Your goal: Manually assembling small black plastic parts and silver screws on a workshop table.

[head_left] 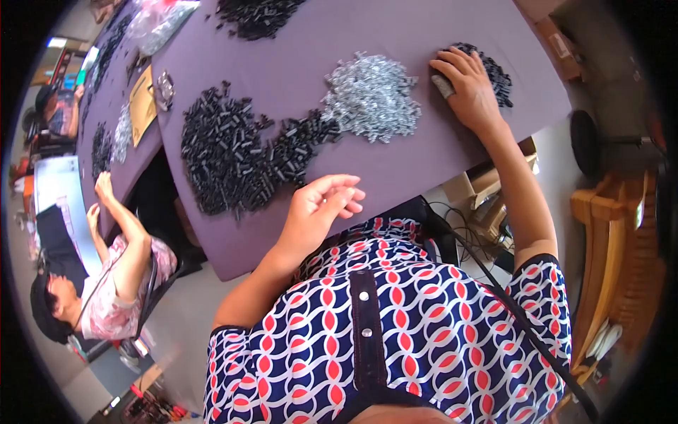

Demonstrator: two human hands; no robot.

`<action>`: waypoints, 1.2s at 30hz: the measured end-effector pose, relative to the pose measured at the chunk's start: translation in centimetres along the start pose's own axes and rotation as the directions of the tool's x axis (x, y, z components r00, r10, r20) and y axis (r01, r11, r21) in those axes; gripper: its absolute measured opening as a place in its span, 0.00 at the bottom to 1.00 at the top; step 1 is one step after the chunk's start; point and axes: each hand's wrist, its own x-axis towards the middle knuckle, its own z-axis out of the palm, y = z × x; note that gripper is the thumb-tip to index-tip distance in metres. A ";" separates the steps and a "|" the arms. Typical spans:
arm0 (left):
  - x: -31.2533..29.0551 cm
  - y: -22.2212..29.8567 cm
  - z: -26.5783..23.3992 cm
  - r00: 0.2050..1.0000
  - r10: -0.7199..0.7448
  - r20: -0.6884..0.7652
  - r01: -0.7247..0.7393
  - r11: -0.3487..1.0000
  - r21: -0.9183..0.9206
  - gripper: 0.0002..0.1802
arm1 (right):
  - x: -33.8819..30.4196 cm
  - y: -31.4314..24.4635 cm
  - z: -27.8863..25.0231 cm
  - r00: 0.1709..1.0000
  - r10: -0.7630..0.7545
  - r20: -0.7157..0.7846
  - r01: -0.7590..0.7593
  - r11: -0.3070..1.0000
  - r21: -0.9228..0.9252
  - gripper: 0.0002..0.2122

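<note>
My left hand (pixel 318 212) hovers at the near edge of the table, its fingers loosely bent and apart, with no object visible in it. Just beyond it spreads a large pile of small black cylindrical pieces (pixel 226 152). My right hand (pixel 470 88) lies palm down, fingers stretched out, over the left side of a smaller pile of black pieces (pixel 498 74) on the right. A greyish cover (pixel 443 86) wraps its thumb. Between the hands sits a heap of small shiny silver pieces (pixel 372 97), touching the large black pile. What lies under the right palm is hidden.
The purple-covered table (pixel 402 173) carries another black pile (pixel 258 14) at the far side and a clear plastic bag (pixel 159 25). A co-worker (pixel 120 275) sits at the left by an adjoining table. Cardboard boxes (pixel 473 187) and wooden furniture (pixel 607 233) stand at the right.
</note>
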 end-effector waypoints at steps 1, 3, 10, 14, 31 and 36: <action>0.0 0.0 0.2 1.000 -0.001 -0.009 0.001 1.000 0.010 0.17 | 0.0 0.0 0.1 1.000 0.007 0.001 -0.007 1.000 0.006 0.22; -0.2 0.0 0.9 1.000 -0.003 -0.025 0.004 1.000 0.013 0.17 | 0.2 -0.4 -0.1 1.000 -0.002 0.000 0.002 1.000 0.018 0.25; 5.2 5.3 6.3 0.864 0.408 0.294 -0.502 0.677 0.538 0.23 | -0.5 4.8 -3.3 0.974 0.198 -0.110 -0.182 0.974 0.135 0.23; 11.9 7.3 9.7 0.716 0.503 0.485 -0.633 0.172 0.755 0.34 | -1.6 9.1 -2.3 0.973 0.224 -0.063 -0.213 0.967 0.139 0.24; 24.9 10.6 13.6 0.925 0.184 0.334 -0.356 0.108 0.928 0.40 | -0.3 8.5 -0.4 0.998 -0.013 -0.063 0.034 0.939 0.343 0.18; 26.3 9.3 15.8 0.894 0.255 0.368 -0.403 0.103 0.909 0.42 | -1.9 10.1 -1.1 0.996 -0.030 -0.088 0.059 0.934 0.351 0.15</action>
